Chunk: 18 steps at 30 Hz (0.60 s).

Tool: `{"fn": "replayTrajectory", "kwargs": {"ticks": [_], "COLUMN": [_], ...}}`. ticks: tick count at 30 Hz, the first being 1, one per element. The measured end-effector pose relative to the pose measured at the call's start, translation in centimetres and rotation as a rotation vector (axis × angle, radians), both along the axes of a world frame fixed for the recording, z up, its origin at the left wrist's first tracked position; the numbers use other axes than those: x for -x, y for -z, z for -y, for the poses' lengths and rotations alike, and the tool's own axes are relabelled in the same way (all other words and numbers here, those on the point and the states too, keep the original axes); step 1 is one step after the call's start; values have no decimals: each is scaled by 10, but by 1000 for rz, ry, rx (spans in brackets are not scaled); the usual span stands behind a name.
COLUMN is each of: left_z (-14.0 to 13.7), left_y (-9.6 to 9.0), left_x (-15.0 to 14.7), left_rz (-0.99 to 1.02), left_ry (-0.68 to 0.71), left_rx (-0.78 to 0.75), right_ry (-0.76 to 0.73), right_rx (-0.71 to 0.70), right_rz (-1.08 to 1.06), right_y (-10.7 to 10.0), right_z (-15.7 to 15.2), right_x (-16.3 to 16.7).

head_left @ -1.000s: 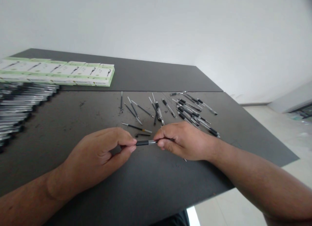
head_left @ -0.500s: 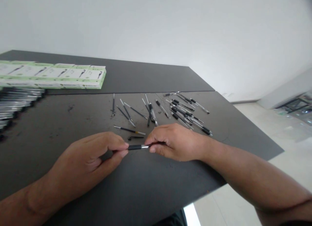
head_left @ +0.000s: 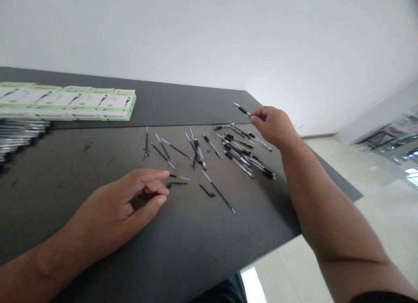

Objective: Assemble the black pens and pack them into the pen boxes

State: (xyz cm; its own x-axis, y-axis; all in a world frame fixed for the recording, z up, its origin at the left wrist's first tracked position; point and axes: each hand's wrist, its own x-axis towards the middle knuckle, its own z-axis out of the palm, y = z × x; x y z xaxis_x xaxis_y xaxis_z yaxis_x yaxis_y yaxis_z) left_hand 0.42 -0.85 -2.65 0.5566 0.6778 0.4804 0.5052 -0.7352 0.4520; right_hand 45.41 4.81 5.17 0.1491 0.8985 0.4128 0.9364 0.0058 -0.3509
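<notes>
Between the thumb and fingers of my right hand (head_left: 272, 124) is a pen (head_left: 242, 109) with a black grip and a pale pointed tip. It is raised above the far right of the dark table, tip pointing up and left. My left hand (head_left: 137, 203) hovers over the table with thumb and fingers apart, holding nothing. Beside its fingertips lie a short ink refill (head_left: 179, 177), partly hidden, and a small black clip (head_left: 178, 183). To their right are a long ink refill (head_left: 218, 191) and another black clip (head_left: 207, 191).
Several clear pens with black grips (head_left: 243, 153) lie heaped on the right. More refills (head_left: 176, 148) are scattered mid-table. White and green boxes (head_left: 111, 105) stand in a row at the back left, with a row of pens (head_left: 22, 135) before them. The table's edge (head_left: 277, 247) runs along the front right.
My right hand has moved up and right, away from my left, carrying the pen. My left hand has let go of it. A refill and a black clip now show where my right hand was.
</notes>
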Motion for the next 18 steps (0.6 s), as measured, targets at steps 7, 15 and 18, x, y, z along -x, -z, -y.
{"fn": "replayTrajectory", "kwargs": {"ticks": [7,15,18], "left_z": [0,0,1], "left_y": [5,4,5], "left_x": [0,0,2], "left_rz": [-79,-98,-104], "left_ry": [-62,-10,-22], "left_rx": [142,167,156], "right_ry": [271,251,246], "right_rx": [352,523,528], "right_rz": [161,170,180], "right_y": [33,50,49], "right_z": [-24,-32,-32], "right_x": [-91,-105,-106]}}
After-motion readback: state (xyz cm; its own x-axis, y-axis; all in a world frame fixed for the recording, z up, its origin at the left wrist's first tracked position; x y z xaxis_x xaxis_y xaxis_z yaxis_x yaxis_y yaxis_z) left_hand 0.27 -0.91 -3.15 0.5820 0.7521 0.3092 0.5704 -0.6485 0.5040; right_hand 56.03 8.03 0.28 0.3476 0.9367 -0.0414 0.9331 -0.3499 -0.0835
